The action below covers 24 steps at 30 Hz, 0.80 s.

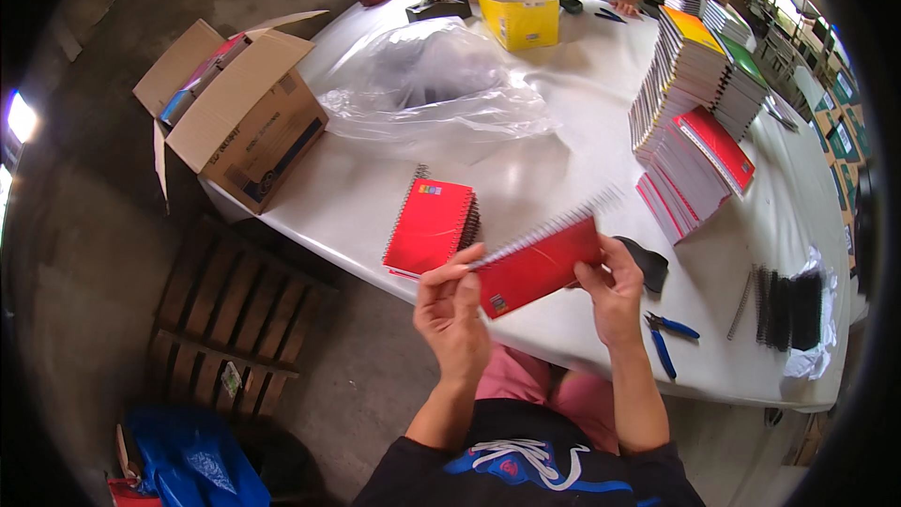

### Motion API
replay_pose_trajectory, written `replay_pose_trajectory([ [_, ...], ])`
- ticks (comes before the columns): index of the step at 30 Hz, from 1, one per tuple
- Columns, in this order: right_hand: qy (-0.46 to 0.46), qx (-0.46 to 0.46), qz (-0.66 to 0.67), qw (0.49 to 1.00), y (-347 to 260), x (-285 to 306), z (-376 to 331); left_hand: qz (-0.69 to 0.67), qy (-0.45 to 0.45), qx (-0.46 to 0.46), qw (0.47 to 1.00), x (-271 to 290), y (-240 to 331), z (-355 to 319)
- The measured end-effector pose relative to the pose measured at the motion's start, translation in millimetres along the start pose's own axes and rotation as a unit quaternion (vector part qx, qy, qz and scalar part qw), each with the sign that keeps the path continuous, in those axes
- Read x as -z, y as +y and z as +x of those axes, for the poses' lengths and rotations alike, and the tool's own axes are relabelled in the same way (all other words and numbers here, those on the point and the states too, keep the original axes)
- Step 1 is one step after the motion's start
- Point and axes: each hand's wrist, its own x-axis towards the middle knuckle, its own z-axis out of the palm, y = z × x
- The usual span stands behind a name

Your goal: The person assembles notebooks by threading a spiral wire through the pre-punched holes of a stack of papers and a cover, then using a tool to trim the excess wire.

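Head view: nearest the camera, left hand (452, 310) and right hand (612, 293) are both closed on a red spiral notebook (540, 268), held up in the air over the near edge of the white counter (563, 178). Left fingers pinch the left end near the wire coil; right fingers grip the right end, thumb on the cover. Coil runs along the upper edge, tilted up to the right. Judgement: to work the coil cleanly, keep both grips near the spine, cover flat, wire ends in sight. Blue-handled pliers (668, 338) lie on the counter just right of the right hand, within easy reach. A second red notebook (432, 225) lies flat just beyond the left hand. Far right: tall stacks of notebooks (690, 103), leaning; loose black coils (784, 305) near the right edge. Open counter between the hands and the clear plastic bag (432, 84) gives room. Cardboard box (235, 108) overhangs the far-left corner; another person sits at the far end.
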Motion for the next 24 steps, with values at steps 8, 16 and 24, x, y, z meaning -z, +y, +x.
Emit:
replay_pose_trajectory([
  [8, -0.113, 0.002, -0.012, 0.994, 1.4, -94.8, 98.4, 0.292, 0.109, -0.040, 0.949, 67.4, 4.9, 42.4],
  [16, -0.149, 0.086, -0.321, 0.931, 45.8, -98.9, 109.5, 0.520, 0.079, -0.119, 0.842, 86.8, -16.2, 48.0],
  [24, -0.186, 0.105, -0.333, 0.918, 35.8, -88.6, 102.1, 0.489, 0.074, -0.107, 0.862, 77.4, -31.8, 45.6],
])
